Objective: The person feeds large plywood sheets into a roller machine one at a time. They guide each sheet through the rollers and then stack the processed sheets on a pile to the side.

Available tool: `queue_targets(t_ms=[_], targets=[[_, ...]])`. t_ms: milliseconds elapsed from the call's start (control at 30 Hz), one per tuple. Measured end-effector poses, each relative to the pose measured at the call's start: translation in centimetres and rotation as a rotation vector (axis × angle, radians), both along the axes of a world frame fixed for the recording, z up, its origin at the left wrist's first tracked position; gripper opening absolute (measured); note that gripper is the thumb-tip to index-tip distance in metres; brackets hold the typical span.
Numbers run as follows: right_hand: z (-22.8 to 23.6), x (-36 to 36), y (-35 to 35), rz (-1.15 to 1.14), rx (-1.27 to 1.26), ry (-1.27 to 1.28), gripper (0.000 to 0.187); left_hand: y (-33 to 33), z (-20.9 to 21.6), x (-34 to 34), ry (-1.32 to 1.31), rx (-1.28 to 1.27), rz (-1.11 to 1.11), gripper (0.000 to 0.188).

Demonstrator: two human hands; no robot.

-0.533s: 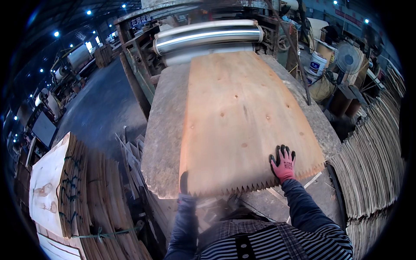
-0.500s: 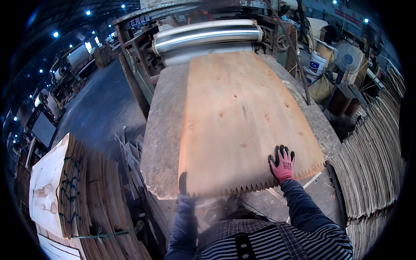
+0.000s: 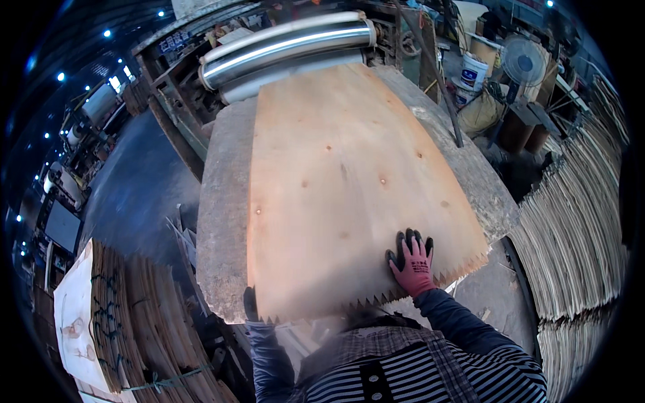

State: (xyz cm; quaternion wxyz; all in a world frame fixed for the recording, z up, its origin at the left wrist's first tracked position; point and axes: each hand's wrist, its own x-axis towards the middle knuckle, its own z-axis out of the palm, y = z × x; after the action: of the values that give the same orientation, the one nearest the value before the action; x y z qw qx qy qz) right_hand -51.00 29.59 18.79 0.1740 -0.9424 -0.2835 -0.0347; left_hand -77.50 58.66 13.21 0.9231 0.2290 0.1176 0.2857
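A broad, thin sheet of tan wood veneer (image 3: 349, 195) with small knots and a jagged near edge lies on a worn grey table (image 3: 225, 201). Its far end reaches up to shiny metal rollers (image 3: 289, 57). My right hand (image 3: 412, 263), in a pink glove with black fingertips, rests on top near the jagged edge, fingers spread. At the near left corner, my left hand (image 3: 250, 304) in a dark glove is against the sheet's side edge. That hand shows only edge-on, so its fingers are mostly hidden.
Tall stacks of veneer (image 3: 571, 221) stand on the right. A tied bundle of sheets (image 3: 134, 316) is at the lower left. A metal bar (image 3: 443, 87) slants beside the table's far right, near a fan (image 3: 524, 60) and a white bucket (image 3: 473, 72).
The view has turned, so rollers, table and sheet appear farther left. Both hands stay at nearly the same places on the sheet. Any sliding of the sheet is too slight to tell.
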Motion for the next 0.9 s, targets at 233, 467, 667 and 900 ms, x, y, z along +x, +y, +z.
queue_targets(t_ms=[233, 467, 667, 900], targets=[[0.5, 0.3, -0.7, 0.076, 0.062, 0.049, 0.064, -0.2, 1.0, 0.2, 0.086, -0.033, 0.022, 0.050], [0.7, 1.0, -1.1, 0.130, 0.036, 0.089, 0.066, -1.1, 2.2, 0.8, 0.174, 0.032, 0.031, 0.053], [1.3, 1.3, -1.0, 0.133, 0.020, 0.128, 0.066, -1.1, 2.5, 1.2, 0.185, 0.081, 0.023, 0.057], [0.7, 1.6, -0.9, 0.157, 0.022, 0.121, 0.063, -1.6, 3.1, 1.4, 0.184, 0.048, 0.036, 0.057]])
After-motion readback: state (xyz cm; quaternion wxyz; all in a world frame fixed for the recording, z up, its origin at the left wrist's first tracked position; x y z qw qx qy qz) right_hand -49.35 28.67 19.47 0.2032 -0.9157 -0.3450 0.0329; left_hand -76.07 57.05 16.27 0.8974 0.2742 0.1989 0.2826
